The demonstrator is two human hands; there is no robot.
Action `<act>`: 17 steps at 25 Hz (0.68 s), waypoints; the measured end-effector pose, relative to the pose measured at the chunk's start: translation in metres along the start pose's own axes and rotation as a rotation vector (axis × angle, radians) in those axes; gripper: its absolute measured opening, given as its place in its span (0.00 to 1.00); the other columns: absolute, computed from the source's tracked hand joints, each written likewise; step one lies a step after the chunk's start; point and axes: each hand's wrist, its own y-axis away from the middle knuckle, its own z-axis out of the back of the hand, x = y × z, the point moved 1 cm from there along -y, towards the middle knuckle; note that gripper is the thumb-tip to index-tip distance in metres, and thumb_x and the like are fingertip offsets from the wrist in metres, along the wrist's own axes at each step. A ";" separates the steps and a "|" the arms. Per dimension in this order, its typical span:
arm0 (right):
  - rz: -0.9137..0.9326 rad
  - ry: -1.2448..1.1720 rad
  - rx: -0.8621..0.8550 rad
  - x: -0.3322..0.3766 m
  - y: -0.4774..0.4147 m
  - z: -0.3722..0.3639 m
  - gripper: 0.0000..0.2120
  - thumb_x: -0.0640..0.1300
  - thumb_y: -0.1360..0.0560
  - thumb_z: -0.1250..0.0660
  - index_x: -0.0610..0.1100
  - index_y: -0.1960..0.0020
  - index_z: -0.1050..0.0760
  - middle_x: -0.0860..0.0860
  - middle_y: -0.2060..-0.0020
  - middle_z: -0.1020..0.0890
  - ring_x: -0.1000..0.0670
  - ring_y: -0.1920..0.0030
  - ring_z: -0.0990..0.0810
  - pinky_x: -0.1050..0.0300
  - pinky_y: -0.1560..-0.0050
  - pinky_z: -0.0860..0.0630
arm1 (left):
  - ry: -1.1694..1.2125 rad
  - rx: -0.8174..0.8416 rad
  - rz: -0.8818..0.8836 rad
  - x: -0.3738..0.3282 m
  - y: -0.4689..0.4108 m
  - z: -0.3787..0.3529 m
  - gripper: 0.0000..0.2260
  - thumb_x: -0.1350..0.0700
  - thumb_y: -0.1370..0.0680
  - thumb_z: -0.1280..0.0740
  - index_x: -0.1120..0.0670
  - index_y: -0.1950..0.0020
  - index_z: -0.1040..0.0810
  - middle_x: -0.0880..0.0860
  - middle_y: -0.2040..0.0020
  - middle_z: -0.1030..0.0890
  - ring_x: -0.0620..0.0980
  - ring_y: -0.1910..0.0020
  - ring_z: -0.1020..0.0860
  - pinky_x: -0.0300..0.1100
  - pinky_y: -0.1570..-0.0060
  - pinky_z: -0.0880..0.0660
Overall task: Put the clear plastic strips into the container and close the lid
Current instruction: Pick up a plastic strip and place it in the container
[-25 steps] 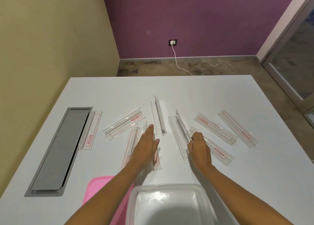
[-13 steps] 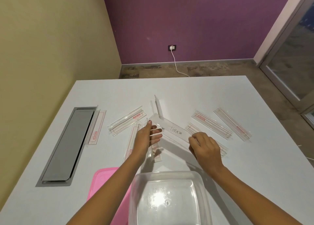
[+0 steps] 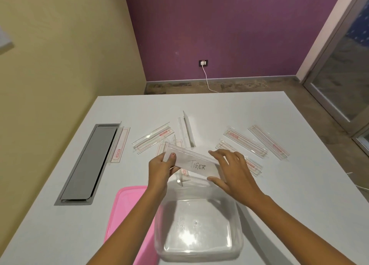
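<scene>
Both hands hold one clear strip point(image 3: 192, 164), lettered "TIGER", above the table point(image 3: 259, 204) just beyond the far rim of the empty clear container point(image 3: 199, 232). Left hand point(image 3: 161, 169): thumb on top, fingers curled under the strip's left end. Right hand point(image 3: 233, 174): fingers spread over the right end, thumb at its near edge. Pink lid point(image 3: 127, 214) lies flat, left of the container, touching it. Other strips lie scattered farther back; one point(image 3: 119, 144) sits beside the grey recessed panel point(image 3: 87, 162).
</scene>
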 end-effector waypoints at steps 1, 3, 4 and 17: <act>-0.042 -0.084 0.081 0.004 0.002 0.003 0.35 0.60 0.29 0.33 0.50 0.28 0.43 0.50 0.37 0.28 0.48 0.39 0.29 0.52 0.36 0.36 | -0.012 0.025 -0.014 0.003 0.007 0.001 0.08 0.63 0.22 0.37 0.62 0.47 0.20 0.59 0.53 0.16 0.50 0.56 0.16 0.38 0.54 0.19; -0.115 -0.243 0.240 0.012 0.006 0.006 0.38 0.59 0.31 0.30 0.54 0.27 0.45 0.54 0.36 0.28 0.50 0.38 0.28 0.52 0.39 0.31 | -0.004 0.085 -0.037 0.010 0.022 0.004 0.09 0.62 0.22 0.37 0.63 0.45 0.21 0.59 0.52 0.16 0.52 0.52 0.16 0.39 0.52 0.19; -0.133 -0.294 0.304 0.015 0.008 0.007 0.38 0.58 0.32 0.29 0.55 0.28 0.44 0.54 0.36 0.27 0.51 0.39 0.27 0.53 0.41 0.29 | 0.002 0.104 -0.045 0.013 0.029 0.006 0.09 0.61 0.22 0.37 0.63 0.45 0.21 0.59 0.52 0.16 0.53 0.51 0.17 0.39 0.52 0.19; -0.105 -0.279 0.682 0.040 0.041 -0.065 0.33 0.42 0.33 0.26 0.44 0.31 0.36 0.47 0.37 0.28 0.46 0.37 0.30 0.54 0.40 0.32 | -0.677 -0.144 0.097 0.057 0.055 0.069 0.16 0.51 0.19 0.42 0.50 0.32 0.29 0.54 0.31 0.27 0.55 0.33 0.29 0.50 0.35 0.33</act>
